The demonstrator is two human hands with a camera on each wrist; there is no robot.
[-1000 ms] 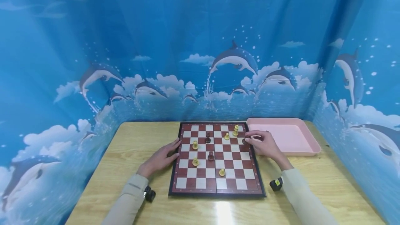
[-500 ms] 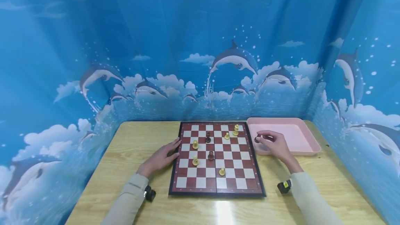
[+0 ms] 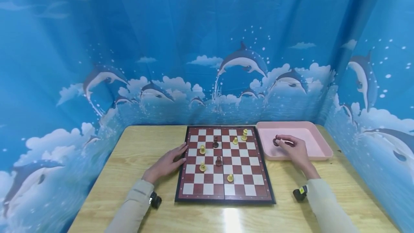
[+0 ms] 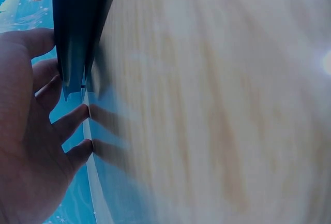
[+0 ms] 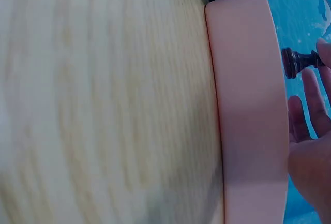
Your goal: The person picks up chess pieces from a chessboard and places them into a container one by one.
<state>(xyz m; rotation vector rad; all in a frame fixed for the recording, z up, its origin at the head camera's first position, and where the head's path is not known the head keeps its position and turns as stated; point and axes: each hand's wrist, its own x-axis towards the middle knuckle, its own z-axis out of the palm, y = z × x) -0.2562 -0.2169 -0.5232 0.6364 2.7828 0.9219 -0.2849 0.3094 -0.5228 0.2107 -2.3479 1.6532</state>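
My right hand [image 3: 297,152] pinches a dark chess piece [image 3: 276,141] over the left part of the pink tray [image 3: 297,158]. In the right wrist view, the chess piece [image 5: 296,62] is held by its top between thumb and finger, base clear of the tray's wall [image 5: 251,105]. My left hand [image 3: 166,164] rests against the left edge of the chessboard [image 3: 223,201]. The left wrist view has the fingers of the left hand [image 4: 36,131] along the board's dark side [image 4: 77,32]. Two dark pieces, one a dark piece [image 3: 219,161], stand on the board among several pale yellow pieces [image 3: 202,167].
The tray stands against the board's right side, at the back of the wooden table [image 3: 148,137]. A blue curtain [image 3: 207,28] printed with dolphins surrounds the table at the back and both sides.
My right hand has lifted the dark chess piece from the board's right edge and carried it rightward over the pink tray. The left hand has stayed at the board's edge.
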